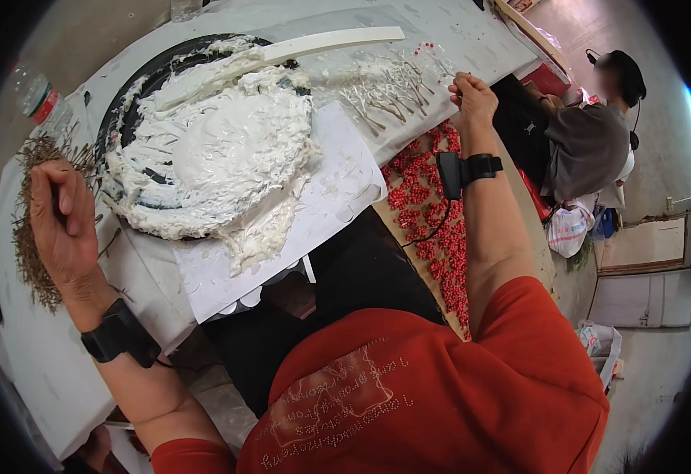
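Reaching out to either side, the person's two hands work at opposite ends of one white-covered table (pixel 37 355). The left hand (pixel 61 225) is curled, fingers pressed together on a few thin brown stems from the single heap of brown stems (pixel 29 261) lying just beneath it. The right hand (pixel 472 99) is stretched far forward, fingertips pinched together on something too small to make out, right beside a row of white-coated sticks (pixel 385 95), too tangled to count, laid out on the cloth. Between the hands sits one round black basin (pixel 124 118) piled with thick white paste (pixel 219 150), and one long white paddle (pixel 314 46) lies across its far rim. One sheet of white paper (pixel 337 189) smeared with paste lies just beside the basin. Many red berry clusters (pixel 432 221) cover one tray under the right forearm. Each wrist carries one black strap. One clear plastic bottle (pixel 37 99) stands at the far left. One other person (pixel 590 134) sits beyond the table's right end.
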The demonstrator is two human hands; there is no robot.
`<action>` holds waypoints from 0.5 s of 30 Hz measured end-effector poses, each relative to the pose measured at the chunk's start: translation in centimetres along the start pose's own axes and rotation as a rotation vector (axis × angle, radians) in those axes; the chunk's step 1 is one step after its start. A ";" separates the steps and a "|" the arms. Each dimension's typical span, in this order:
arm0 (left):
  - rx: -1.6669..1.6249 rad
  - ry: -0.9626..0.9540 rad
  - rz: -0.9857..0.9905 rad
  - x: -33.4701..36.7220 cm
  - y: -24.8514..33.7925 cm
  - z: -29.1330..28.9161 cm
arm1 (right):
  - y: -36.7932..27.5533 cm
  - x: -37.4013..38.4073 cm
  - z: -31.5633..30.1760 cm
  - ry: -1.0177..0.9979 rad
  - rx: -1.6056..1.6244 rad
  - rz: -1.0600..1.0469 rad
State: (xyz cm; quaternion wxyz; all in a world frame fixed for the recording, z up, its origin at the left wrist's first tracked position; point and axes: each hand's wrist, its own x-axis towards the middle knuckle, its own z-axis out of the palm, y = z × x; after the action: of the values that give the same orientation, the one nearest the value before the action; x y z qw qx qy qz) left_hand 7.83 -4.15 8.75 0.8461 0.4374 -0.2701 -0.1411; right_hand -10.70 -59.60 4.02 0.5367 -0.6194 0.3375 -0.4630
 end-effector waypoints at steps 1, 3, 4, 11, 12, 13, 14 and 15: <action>-0.008 -0.005 -0.003 0.0 0.0 0.0 | 0.3 -0.2 0.0 -0.022 -0.042 -0.001; -0.012 -0.006 -0.006 0.0 0.1 -0.1 | 0.7 -0.7 0.0 -0.049 -0.082 0.002; -0.039 -0.022 0.001 0.0 0.1 -0.1 | 0.9 -0.9 -0.1 -0.080 -0.148 -0.022; -0.081 -0.025 0.044 -0.2 0.5 0.7 | -0.7 -3.5 -0.6 0.002 -0.916 -1.012; -0.113 -0.056 0.047 0.0 0.2 0.8 | -2.1 -5.2 0.2 -0.010 -0.898 -1.004; -0.144 -0.089 0.050 0.1 0.2 0.8 | -3.9 -7.1 1.3 -0.102 -0.794 -0.930; -0.125 -0.077 0.052 -0.1 0.5 0.8 | -5.5 -8.9 2.6 -0.192 -0.688 -0.857; -0.104 -0.102 0.056 0.1 0.3 0.8 | -6.5 -10.4 3.7 -0.314 -0.584 -0.863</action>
State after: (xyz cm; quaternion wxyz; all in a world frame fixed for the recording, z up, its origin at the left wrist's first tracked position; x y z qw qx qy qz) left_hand 7.48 -4.53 9.44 0.8564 0.3774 -0.3171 -0.1534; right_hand -11.35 -47.47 8.20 0.1471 -0.8868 0.0830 -0.4301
